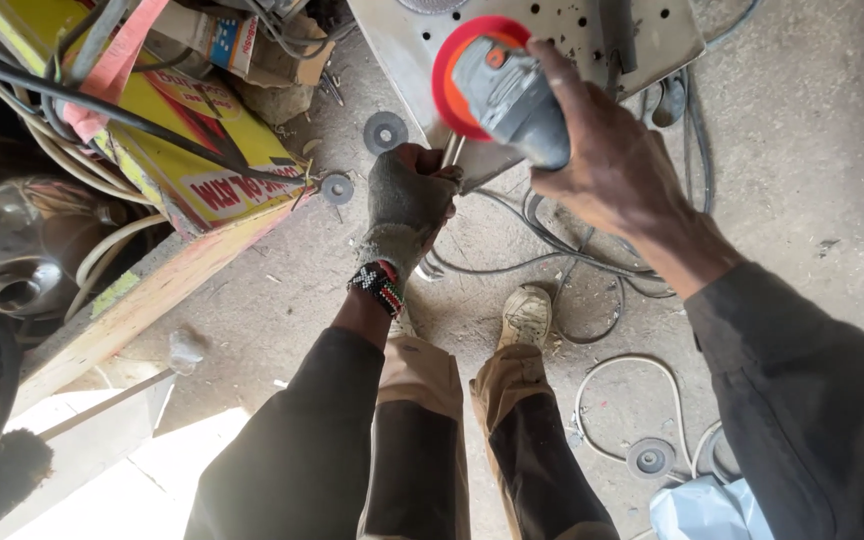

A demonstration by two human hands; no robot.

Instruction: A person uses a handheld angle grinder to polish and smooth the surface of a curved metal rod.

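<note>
My right hand [612, 160] grips the grey body of an angle grinder [512, 95], whose red guard [447, 75] lies against a perforated metal sheet [572, 30] at the top of the head view. My left hand [407, 205], in a worn grey glove with a beaded wristband, is closed around a thin metal rod [452, 152] at the sheet's lower edge, just below the grinder. My two legs and shoes [527, 315] stand under the hands on the concrete floor.
Black cables [572, 245] loop on the floor beneath the sheet, a white hose [652, 370] curls lower right. Loose grinding discs [385, 131] [650, 458] lie about. A yellow box [202, 150], a wooden beam [152, 290] and tangled wires crowd the left.
</note>
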